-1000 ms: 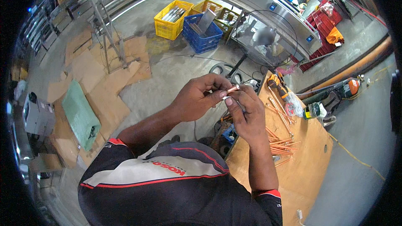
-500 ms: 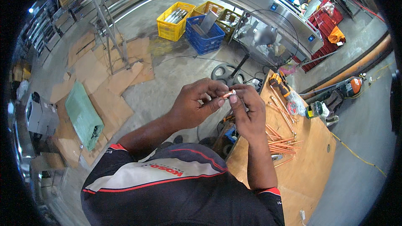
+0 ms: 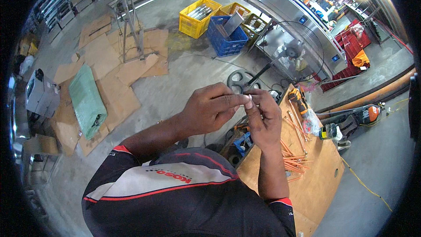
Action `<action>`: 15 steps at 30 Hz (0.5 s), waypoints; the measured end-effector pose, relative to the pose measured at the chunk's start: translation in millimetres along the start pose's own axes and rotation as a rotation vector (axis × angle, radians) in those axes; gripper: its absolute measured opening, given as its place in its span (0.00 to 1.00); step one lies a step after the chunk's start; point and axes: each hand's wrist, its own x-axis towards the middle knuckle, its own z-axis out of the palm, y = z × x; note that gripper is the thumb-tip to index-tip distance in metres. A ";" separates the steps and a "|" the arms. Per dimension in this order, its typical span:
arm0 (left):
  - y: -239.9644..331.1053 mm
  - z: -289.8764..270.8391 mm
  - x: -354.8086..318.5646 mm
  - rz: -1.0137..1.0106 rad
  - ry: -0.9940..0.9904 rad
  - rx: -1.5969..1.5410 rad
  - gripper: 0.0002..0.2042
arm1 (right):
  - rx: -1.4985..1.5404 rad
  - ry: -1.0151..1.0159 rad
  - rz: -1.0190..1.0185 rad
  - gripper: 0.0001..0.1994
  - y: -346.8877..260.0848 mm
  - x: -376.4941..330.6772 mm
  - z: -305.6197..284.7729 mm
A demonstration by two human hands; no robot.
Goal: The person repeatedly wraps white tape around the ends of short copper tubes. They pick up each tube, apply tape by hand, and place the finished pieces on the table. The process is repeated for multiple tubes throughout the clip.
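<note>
In front of my chest, both hands meet at a small copper piece with a bright, silvery end (image 3: 250, 98). My right hand (image 3: 264, 120) pinches it between thumb and forefinger. From the other side, the fingers of my left hand (image 3: 213, 109) close on it, with the forefinger reaching to its tip. Fingers cover most of the piece, so its exact kind cannot be made out. Below and right of my hands, several thin copper tubes (image 3: 294, 165) lie loosely piled on a wooden table (image 3: 313, 193). Metal end fittings show on some of them.
At the table's far end lie a yellow-and-black power tool (image 3: 298, 101) and a dark jar (image 3: 328, 131). Beyond stands a pedestal fan (image 3: 291, 52), beside blue (image 3: 226, 39) and yellow (image 3: 197, 24) crates. Flattened cardboard (image 3: 118, 101) and a green wrapped bundle (image 3: 87, 101) lie on the left floor.
My left forefinger has extended over the small copper piece, hiding its copper-coloured part. The view has shifted, so the surroundings appear moved slightly. Both hands stay together.
</note>
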 end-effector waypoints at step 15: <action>0.8 -8.1 0.1 -0.221 -0.015 -0.167 0.13 | -0.071 0.019 -0.041 0.06 -3.5 3.9 10.3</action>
